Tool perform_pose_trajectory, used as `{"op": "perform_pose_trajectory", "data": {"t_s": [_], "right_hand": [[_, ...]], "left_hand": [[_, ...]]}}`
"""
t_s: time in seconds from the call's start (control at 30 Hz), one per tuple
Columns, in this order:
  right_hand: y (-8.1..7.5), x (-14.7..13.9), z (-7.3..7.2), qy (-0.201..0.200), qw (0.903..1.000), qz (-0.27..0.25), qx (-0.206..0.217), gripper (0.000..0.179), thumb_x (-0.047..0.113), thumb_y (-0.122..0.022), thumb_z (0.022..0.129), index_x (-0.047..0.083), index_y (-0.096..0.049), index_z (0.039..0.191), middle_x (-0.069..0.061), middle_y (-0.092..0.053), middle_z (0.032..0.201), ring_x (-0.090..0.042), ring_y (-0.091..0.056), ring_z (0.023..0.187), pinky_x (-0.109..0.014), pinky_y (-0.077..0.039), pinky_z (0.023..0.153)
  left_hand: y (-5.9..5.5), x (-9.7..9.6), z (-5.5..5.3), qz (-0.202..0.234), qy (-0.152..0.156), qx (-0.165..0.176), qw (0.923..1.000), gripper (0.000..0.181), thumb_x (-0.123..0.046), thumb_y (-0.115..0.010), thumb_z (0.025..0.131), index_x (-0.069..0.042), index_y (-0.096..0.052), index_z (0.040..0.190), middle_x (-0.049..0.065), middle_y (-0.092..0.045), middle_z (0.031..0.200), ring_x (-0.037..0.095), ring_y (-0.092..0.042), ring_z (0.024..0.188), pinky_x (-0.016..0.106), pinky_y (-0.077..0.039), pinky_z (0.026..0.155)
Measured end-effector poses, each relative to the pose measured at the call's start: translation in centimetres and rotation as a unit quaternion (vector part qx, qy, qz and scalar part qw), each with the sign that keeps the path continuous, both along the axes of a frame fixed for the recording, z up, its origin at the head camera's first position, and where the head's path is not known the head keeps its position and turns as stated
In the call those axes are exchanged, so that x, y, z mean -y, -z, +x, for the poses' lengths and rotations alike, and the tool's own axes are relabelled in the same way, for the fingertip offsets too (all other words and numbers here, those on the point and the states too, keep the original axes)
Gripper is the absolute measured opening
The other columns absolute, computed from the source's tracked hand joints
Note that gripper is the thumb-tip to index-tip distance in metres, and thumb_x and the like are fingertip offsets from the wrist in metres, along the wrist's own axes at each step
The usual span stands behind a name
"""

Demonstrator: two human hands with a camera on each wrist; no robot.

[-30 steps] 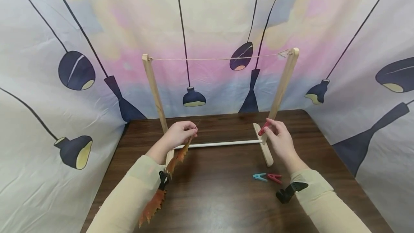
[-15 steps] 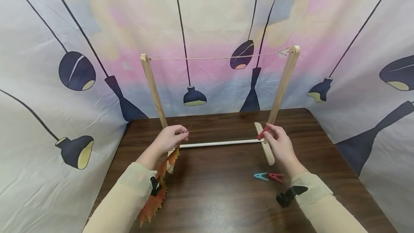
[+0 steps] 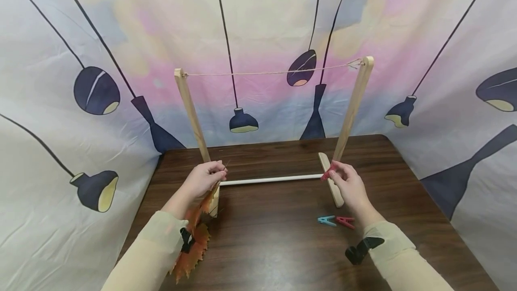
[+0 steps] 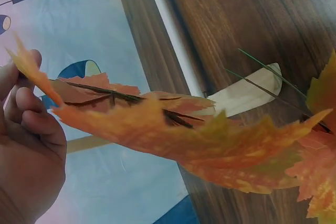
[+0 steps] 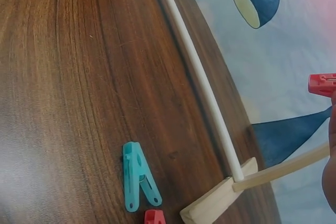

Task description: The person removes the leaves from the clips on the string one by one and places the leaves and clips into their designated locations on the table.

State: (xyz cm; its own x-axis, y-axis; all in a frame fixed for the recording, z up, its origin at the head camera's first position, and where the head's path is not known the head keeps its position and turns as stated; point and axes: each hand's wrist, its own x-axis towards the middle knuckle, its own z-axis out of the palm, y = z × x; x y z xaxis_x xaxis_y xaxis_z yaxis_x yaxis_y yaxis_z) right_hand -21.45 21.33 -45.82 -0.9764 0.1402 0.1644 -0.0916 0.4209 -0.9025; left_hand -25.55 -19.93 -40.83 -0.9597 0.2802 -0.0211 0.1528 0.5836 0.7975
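My left hand [image 3: 203, 178] pinches an orange autumn leaf [image 3: 208, 201] at its upper end, in front of the drying rack's left post [image 3: 191, 116]. In the left wrist view the leaf [image 4: 220, 150] trails away from the fingertips, dark stems showing inside its fold. More orange leaves [image 3: 194, 253] lie below, partly hidden by the sleeve. My right hand [image 3: 348, 182] holds a red clothespin [image 3: 328, 173] between thumb and fingers beside the right post [image 3: 353, 107]. Only part of this hand and the clothespin's end [image 5: 321, 84] appear in the right wrist view.
A string [image 3: 258, 73] spans the tops of the wooden posts, and a white rod [image 3: 270, 179] joins their feet. On the brown table [image 3: 274, 246], a blue clothespin [image 3: 326, 221] lies beside another red clothespin [image 3: 345, 222]. A printed cloth [image 3: 266, 21] hangs behind.
The left hand has moved left and down with the leaf, away from the middle of the rack. My right hand has dropped slightly, still holding the red clothespin.
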Motion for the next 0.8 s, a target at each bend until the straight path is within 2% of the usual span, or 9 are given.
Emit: {"op": "perform_pose_trajectory", "data": {"t_s": [0.13,0.27,0.33,0.53,0.67,0.8], "right_hand": [[0.4,-0.1,0.1,0.001,0.9999,-0.012,0.006,0.044,0.024,-0.056,0.095,0.001,-0.05,0.132,-0.012,-0.051,0.114,-0.016,-0.049,0.086,-0.02,-0.043,0.069],[0.8,-0.1,0.3,-0.001,0.9997,-0.022,0.014,0.044,0.025,-0.056,0.095,0.002,-0.05,0.132,-0.012,-0.051,0.117,-0.014,-0.048,0.09,-0.019,-0.044,0.073],[0.9,-0.1,0.4,-0.001,0.9997,-0.02,0.014,0.045,0.026,-0.056,0.095,0.002,-0.05,0.132,-0.012,-0.051,0.117,-0.014,-0.049,0.089,-0.02,-0.044,0.073],[1.3,-0.2,0.4,0.0,0.9998,-0.008,0.02,0.045,0.027,-0.057,0.095,0.002,-0.05,0.132,-0.012,-0.052,0.114,-0.017,-0.05,0.086,-0.022,-0.044,0.071],[1.6,-0.3,0.5,-0.009,0.999,-0.021,0.037,0.047,0.028,-0.057,0.095,0.003,-0.049,0.134,-0.012,-0.052,0.117,-0.018,-0.052,0.089,-0.028,-0.048,0.077],[1.9,-0.2,0.7,-0.015,0.998,-0.033,0.052,0.047,0.026,-0.057,0.095,0.003,-0.048,0.135,-0.014,-0.054,0.118,-0.019,-0.054,0.092,-0.035,-0.049,0.081]], "left_hand": [[0.3,0.6,0.3,0.003,-0.007,-0.011,0.9999,0.016,-0.015,-0.058,0.094,-0.004,-0.066,0.102,0.014,-0.067,0.097,0.031,-0.061,0.083,0.029,-0.046,0.057],[0.5,1.2,0.7,0.005,-0.01,-0.032,0.9994,0.016,-0.015,-0.059,0.093,-0.004,-0.067,0.101,0.012,-0.067,0.092,0.023,-0.061,0.08,0.03,-0.047,0.063],[0.4,1.4,0.9,0.007,-0.015,-0.036,0.9992,0.017,-0.017,-0.06,0.093,-0.004,-0.067,0.101,0.013,-0.067,0.088,0.022,-0.059,0.076,0.031,-0.047,0.062],[0.4,2.7,1.2,-0.001,-0.024,-0.048,0.9986,0.02,-0.019,-0.06,0.093,-0.003,-0.067,0.104,0.011,-0.068,0.091,0.025,-0.061,0.081,0.03,-0.047,0.067],[0.4,3.7,1.3,-0.003,-0.029,-0.055,0.9981,0.02,-0.014,-0.06,0.093,0.001,-0.066,0.104,0.013,-0.067,0.093,0.026,-0.063,0.082,0.029,-0.048,0.066],[0.3,4.5,1.5,-0.032,-0.038,-0.061,0.9969,0.02,-0.015,-0.059,0.093,0.0,-0.065,0.106,0.013,-0.067,0.098,0.022,-0.061,0.085,0.033,-0.048,0.07]]}}
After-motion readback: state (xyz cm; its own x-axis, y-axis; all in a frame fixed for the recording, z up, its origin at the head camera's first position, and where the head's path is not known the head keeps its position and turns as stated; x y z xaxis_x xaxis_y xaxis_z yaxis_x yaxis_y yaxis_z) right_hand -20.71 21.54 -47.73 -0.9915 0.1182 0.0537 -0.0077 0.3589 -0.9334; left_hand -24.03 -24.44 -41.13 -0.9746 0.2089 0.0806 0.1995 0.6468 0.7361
